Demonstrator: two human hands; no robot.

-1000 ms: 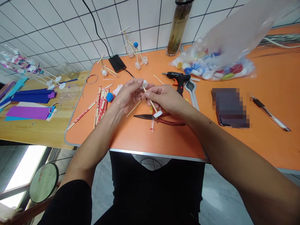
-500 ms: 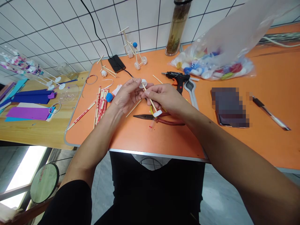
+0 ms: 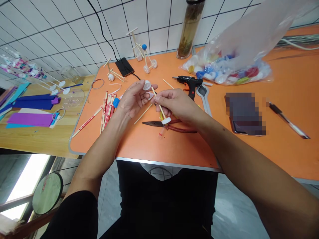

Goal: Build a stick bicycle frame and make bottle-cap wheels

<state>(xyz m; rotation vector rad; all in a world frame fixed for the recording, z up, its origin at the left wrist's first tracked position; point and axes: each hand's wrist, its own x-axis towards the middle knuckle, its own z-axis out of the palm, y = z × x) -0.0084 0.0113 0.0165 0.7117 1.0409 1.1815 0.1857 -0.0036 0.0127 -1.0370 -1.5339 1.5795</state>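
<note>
My left hand (image 3: 134, 99) pinches a white bottle cap (image 3: 147, 85) between thumb and fingers, its hollow side partly facing me. Closed around a thin wooden stick (image 3: 159, 103), my right hand (image 3: 171, 102) holds it slanted just to the right of that cap. A second white bottle cap (image 3: 166, 120) sits on the stick's lower end. The stick's upper tip is apart from the cap in my left hand. Below both hands lie red-handled pliers (image 3: 180, 128) on the orange table (image 3: 149, 146). Another bare stick (image 3: 143, 114) rests under my left fingers.
A hot glue gun (image 3: 190, 83) lies beyond my right hand. Red-patterned sticks (image 3: 107, 111) and a blue ball (image 3: 116, 103) are at left. Stick models with cap wheels (image 3: 146, 69) stand near the wall. A bag of caps (image 3: 229, 69), a tall bottle (image 3: 190, 31) and a phone (image 3: 245, 114) are right.
The cap in my left hand has moved left and up, away from the stick's upper tip. The stick stays in my right hand, nearly in place.
</note>
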